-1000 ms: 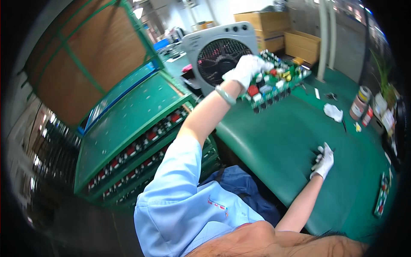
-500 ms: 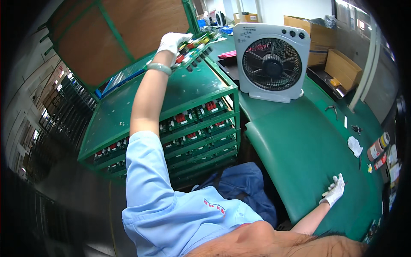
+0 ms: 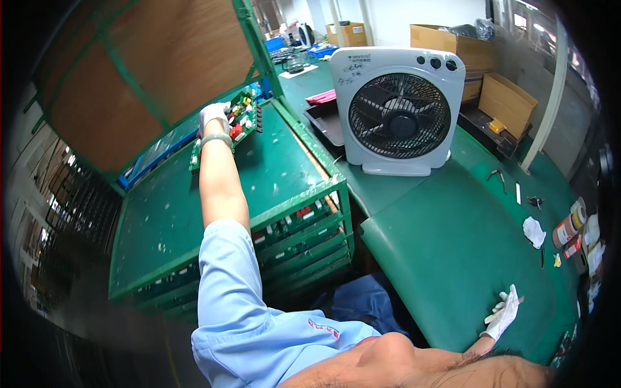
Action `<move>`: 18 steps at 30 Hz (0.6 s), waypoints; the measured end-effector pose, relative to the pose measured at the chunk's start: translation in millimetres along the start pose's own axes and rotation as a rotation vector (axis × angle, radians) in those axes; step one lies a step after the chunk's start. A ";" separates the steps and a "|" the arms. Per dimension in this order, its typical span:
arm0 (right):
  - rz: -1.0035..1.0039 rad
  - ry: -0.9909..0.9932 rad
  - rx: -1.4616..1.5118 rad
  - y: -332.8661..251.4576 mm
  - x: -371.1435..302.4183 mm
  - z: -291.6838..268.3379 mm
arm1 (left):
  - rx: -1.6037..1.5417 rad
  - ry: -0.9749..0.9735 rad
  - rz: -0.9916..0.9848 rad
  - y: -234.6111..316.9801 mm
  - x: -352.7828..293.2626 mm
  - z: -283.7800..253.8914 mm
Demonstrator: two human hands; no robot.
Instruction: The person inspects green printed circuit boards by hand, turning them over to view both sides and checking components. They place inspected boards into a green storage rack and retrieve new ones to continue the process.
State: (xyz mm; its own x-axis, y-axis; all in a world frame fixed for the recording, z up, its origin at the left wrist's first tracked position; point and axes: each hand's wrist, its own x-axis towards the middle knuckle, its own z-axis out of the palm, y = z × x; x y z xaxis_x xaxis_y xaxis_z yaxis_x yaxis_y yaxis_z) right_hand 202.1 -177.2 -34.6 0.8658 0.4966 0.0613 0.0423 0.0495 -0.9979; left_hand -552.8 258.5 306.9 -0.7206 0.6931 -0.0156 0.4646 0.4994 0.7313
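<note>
My left hand (image 3: pixel 214 119), in a white glove and with a bangle at the wrist, reaches far forward. It is closed on a green circuit board (image 3: pixel 244 120) carrying red, white and yellow parts and a row of black pieces along its right edge. The board is over the far part of the green rack top (image 3: pixel 272 174); whether it touches that surface I cannot tell. On the right, my white-gloved right hand (image 3: pixel 504 313) rests at the green bench mat (image 3: pixel 446 258), its fingers partly stretched and apart. I make out nothing held in it.
A grey box fan (image 3: pixel 400 113) stands on the bench beside the rack. Behind the board rises a brown panel in a green frame (image 3: pixel 174 52). Cardboard boxes (image 3: pixel 508 100) sit at the back right. Pliers (image 3: pixel 498 178), a crumpled white cloth (image 3: pixel 533 231) and bottles (image 3: pixel 568 227) lie along the right side.
My left hand has carried the circuit board left and lower, nearer the rack top. The view has shifted a little. My right hand stays over the mat, turned slightly.
</note>
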 end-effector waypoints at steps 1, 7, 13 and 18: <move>-0.012 0.013 0.001 -2.8 -1.1 -1.9 | -0.044 -0.037 -0.081 18.0 -34.4 -4.8; -0.022 0.005 0.006 13.5 5.1 2.6 | 0.523 0.157 0.217 13.9 53.8 31.0; -0.049 0.001 -0.068 8.7 3.5 12.4 | 0.536 0.183 0.241 -20.6 98.4 37.8; -0.013 0.012 -0.167 -18.1 -7.9 14.0 | 0.456 -0.103 0.280 -28.9 41.7 -12.0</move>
State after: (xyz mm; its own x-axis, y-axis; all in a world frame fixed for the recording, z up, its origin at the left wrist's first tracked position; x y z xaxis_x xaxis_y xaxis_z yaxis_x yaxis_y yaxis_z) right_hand 187.5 -169.8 -16.7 0.8704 0.4866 0.0749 0.1350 -0.0897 -0.9868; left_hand -602.5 266.7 293.3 -0.4939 0.8678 0.0537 0.8240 0.4475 0.3475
